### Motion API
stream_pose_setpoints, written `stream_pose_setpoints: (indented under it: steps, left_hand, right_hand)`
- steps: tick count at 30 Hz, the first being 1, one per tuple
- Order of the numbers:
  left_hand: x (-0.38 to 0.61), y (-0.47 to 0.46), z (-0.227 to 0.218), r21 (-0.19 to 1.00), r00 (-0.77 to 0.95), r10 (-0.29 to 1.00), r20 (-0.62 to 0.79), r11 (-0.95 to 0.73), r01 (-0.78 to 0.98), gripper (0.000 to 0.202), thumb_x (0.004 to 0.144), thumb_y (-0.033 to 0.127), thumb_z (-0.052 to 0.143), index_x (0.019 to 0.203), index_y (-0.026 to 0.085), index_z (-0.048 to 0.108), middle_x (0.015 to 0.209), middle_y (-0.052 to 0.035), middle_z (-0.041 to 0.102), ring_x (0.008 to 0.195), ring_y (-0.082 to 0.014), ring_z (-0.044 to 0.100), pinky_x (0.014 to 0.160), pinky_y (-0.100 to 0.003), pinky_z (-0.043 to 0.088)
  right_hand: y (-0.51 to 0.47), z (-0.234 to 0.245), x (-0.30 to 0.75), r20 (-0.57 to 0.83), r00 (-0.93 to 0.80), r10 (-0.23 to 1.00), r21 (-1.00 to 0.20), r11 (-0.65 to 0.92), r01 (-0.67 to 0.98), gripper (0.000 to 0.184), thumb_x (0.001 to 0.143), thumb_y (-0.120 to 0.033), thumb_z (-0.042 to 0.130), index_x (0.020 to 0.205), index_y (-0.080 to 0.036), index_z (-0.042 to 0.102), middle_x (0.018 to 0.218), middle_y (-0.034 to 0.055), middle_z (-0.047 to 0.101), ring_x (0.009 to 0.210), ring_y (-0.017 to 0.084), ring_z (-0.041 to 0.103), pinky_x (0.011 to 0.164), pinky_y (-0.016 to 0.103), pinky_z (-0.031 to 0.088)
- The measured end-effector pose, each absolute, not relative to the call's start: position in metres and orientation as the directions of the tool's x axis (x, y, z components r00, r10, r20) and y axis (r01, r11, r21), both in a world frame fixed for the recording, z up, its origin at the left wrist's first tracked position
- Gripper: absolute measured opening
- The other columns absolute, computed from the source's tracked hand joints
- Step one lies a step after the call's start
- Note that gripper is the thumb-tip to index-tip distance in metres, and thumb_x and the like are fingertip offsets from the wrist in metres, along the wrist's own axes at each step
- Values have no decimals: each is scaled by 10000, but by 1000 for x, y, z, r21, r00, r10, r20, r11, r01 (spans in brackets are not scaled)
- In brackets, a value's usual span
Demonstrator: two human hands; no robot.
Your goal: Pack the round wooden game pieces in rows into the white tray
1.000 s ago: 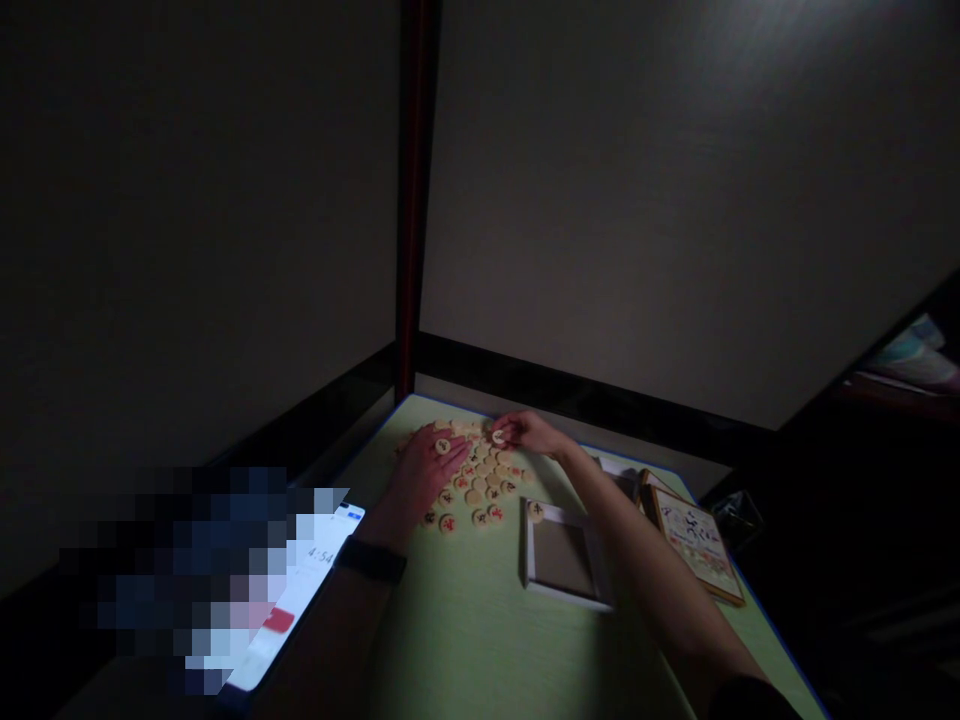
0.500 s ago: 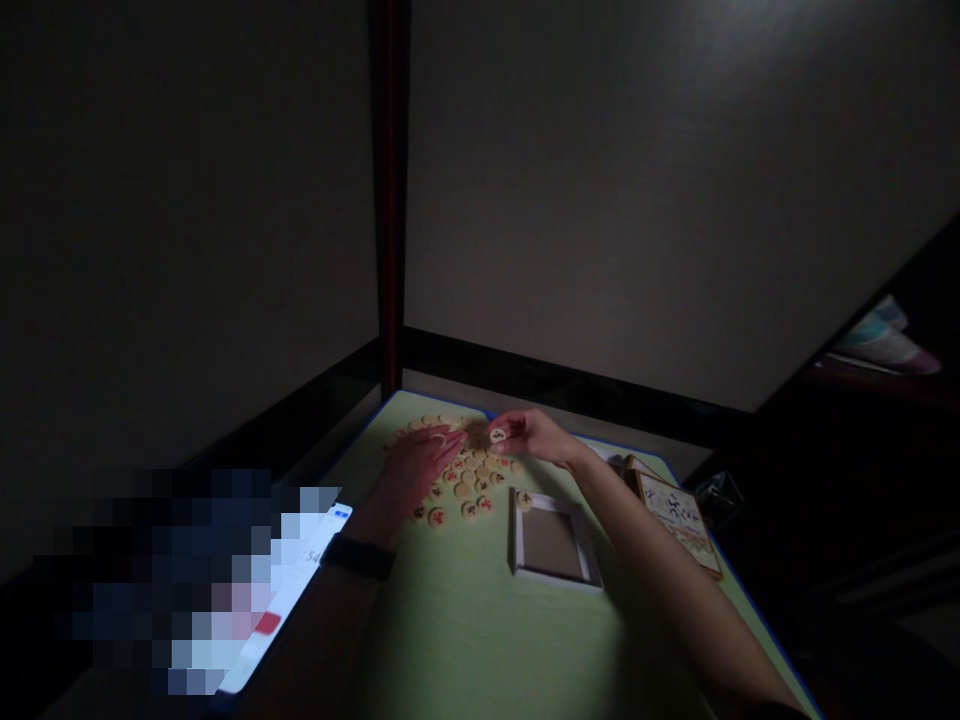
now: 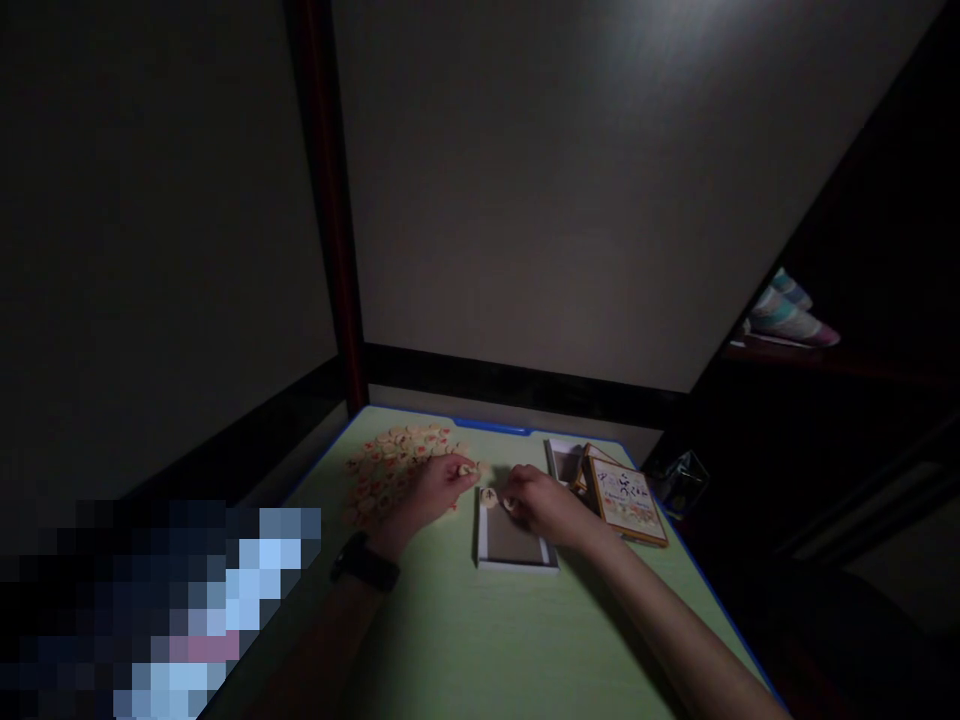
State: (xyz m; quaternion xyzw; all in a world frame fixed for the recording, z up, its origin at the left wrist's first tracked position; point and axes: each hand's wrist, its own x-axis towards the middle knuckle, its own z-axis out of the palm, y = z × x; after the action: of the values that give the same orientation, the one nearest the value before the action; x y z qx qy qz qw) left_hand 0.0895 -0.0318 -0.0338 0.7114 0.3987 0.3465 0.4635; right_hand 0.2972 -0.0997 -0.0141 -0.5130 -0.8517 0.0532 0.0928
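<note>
Between the fingertips of my left hand [image 3: 439, 487] is a round Chinese chess piece [image 3: 468, 470], held just right of a heap of chess pieces [image 3: 401, 450] with red and dark characters. My right hand [image 3: 536, 498] pinches another chess piece [image 3: 509, 505] over the shallow white box tray [image 3: 517, 567]. One chess piece with a dark character [image 3: 488, 497] lies in the tray's far left corner, beside the piece in my right fingers. My right hand covers the tray's far right part.
A decorated box lid [image 3: 626, 500] lies at the right of the green table [image 3: 450, 650], near a second white tray [image 3: 559, 460]. Walls rise behind the table. A dark shiny object [image 3: 682, 482] stands past the right edge. A blurred-out patch [image 3: 217, 600] fills the lower left.
My right hand has brought a piece from the heap to the tray. My left hand has lifted off the heap and now pinches a piece. The view has shifted right.
</note>
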Motion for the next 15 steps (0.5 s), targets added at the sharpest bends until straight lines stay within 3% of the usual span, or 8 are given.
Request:
stream_pose_setpoints:
  steps: [6,11,15]
  left_hand:
    - [106,-36,-43,791,320,917,237,-373,484,171,772,203,625,908,178,726,732,-19,702,698,-158,626,632,-236,455]
    - [104,-55,-42,665,295,897,329,-442,602,246,847,219,613,1068,214,722,1007,-94,758,939,-230,680,872,-325,484]
    - [103,-64,-44,587,358,884,301,-468,661,308,874,215,600,1167,231,694,1147,-114,736,1044,-247,670,962,-352,460]
  right_hand:
    - [-105,-11,297,74,-395,916,-215,402,890,410,750,-46,590,1134,-172,657,1050,96,688,970,208,640,784,253,443]
    - [-114,-5,290,4,-251,968,-112,250,962,208,858,-245,609,1055,-181,629,993,114,709,884,242,684,687,273,421]
    - [-113,-8,287,-12,-211,977,-92,209,974,192,887,-207,555,1070,-188,606,976,127,729,897,249,694,674,272,395]
